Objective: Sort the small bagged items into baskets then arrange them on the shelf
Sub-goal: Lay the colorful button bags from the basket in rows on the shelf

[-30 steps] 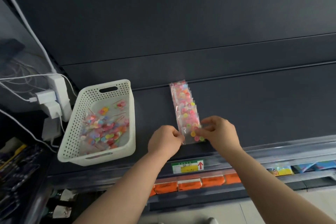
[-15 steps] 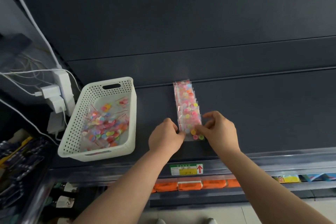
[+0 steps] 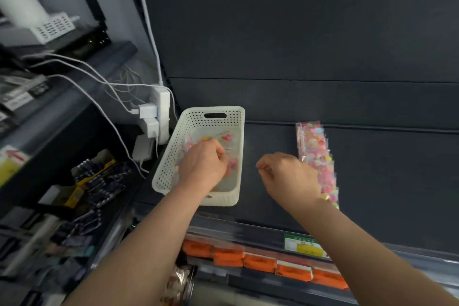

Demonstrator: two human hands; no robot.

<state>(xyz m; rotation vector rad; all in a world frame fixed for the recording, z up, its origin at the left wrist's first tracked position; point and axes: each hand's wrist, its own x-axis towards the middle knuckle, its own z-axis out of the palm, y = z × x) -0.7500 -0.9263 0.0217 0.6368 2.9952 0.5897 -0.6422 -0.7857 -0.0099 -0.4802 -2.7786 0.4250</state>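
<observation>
A white perforated basket [image 3: 213, 112] stands on the dark shelf [image 3: 385, 169], with small clear bags of coloured beads [image 3: 229, 138] inside. My left hand [image 3: 201, 166] reaches down into the basket, its fingers curled onto one of the bags. To the right, a row of overlapping bead bags [image 3: 315, 151] runs from the shelf's back towards its front edge. My right hand [image 3: 288, 176] hovers between the basket and that row. It holds nothing, its fingers loosely curled, and its wrist covers part of the row's near end.
A white power strip with chargers and cables [image 3: 161, 112] hangs just left of the basket. Orange packs [image 3: 258, 262] line the shelf below, under a green and yellow price tag [image 3: 303, 246]. Dark packaged goods [image 3: 104, 181] fill the neighbouring shelf on the left.
Both hands have left the near end of the bag row. My left hand has gone left into the basket, my right hand has pulled back empty. The camera has swung left.
</observation>
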